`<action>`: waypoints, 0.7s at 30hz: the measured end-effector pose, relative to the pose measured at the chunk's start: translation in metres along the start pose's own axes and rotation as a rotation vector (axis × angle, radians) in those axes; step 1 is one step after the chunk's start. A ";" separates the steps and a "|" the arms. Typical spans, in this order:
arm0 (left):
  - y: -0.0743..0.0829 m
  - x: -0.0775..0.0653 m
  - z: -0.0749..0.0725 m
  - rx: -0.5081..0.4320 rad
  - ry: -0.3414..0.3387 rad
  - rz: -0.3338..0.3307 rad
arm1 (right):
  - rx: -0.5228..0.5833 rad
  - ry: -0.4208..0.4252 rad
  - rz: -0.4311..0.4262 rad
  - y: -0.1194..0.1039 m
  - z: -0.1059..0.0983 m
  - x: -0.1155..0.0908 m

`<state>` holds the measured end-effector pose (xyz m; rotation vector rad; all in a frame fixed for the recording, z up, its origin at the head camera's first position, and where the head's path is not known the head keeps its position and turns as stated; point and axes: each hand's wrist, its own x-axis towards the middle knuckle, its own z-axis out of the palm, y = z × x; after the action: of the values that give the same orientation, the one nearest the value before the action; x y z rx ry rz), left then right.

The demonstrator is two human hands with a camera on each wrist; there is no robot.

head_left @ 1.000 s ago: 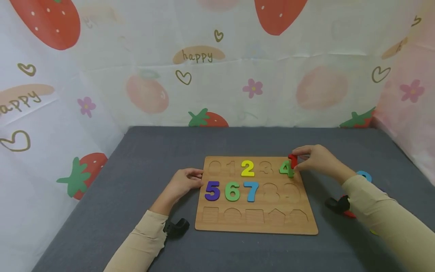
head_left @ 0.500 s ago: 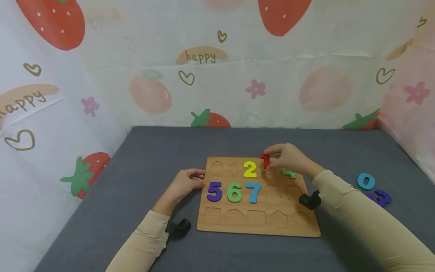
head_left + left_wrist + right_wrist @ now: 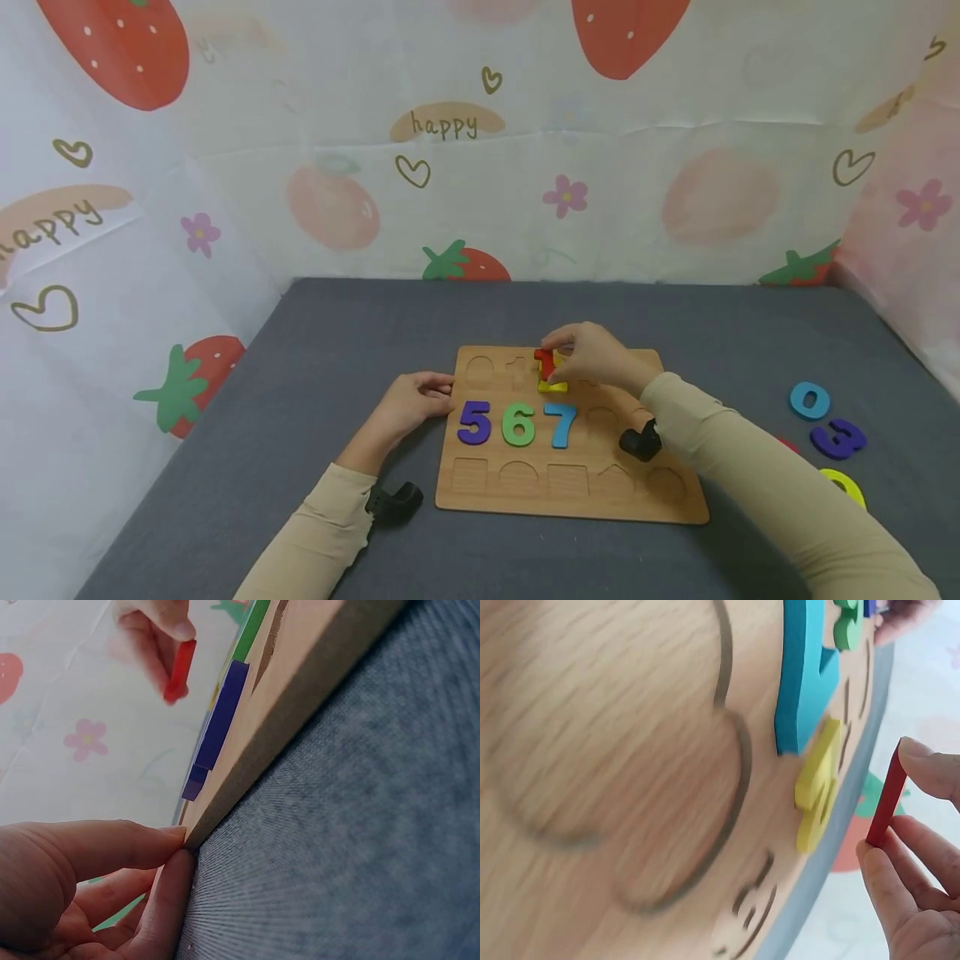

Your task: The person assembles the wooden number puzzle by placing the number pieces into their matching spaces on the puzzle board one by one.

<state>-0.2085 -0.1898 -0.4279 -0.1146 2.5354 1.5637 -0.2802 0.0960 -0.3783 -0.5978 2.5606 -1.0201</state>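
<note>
My right hand pinches a red number 1 piece between thumb and fingertips. In the right wrist view the red piece is seen edge-on, raised above the board. It overlaps the yellow number 2 in the head view. My left hand grips the left edge of the wooden puzzle board; in the left wrist view its thumb and a finger meet at the board's edge. A purple 5, green 6 and blue 7 sit in the middle row. The green 4 is hidden behind my right hand.
Right of the board lie a blue 0, a purple 3, a yellow curved piece and a red piece partly behind the sleeve. Shape recesses line the board's front row. A printed cloth hangs behind the table.
My right hand has moved left with the red 1, from over the green 4 past the 3 recess to the yellow 2. My left hand stays at the board's edge.
</note>
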 end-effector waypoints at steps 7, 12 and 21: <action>0.000 0.000 0.000 -0.001 0.004 0.001 | -0.019 -0.031 -0.016 -0.008 0.013 0.011; -0.002 0.000 0.000 -0.002 0.007 -0.002 | -0.015 -0.041 -0.028 -0.012 0.020 0.015; -0.002 0.001 0.000 -0.009 0.004 0.002 | -0.042 -0.031 -0.023 -0.018 0.028 0.023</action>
<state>-0.2094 -0.1906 -0.4297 -0.1169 2.5318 1.5776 -0.2829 0.0570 -0.3875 -0.6506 2.5595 -0.9585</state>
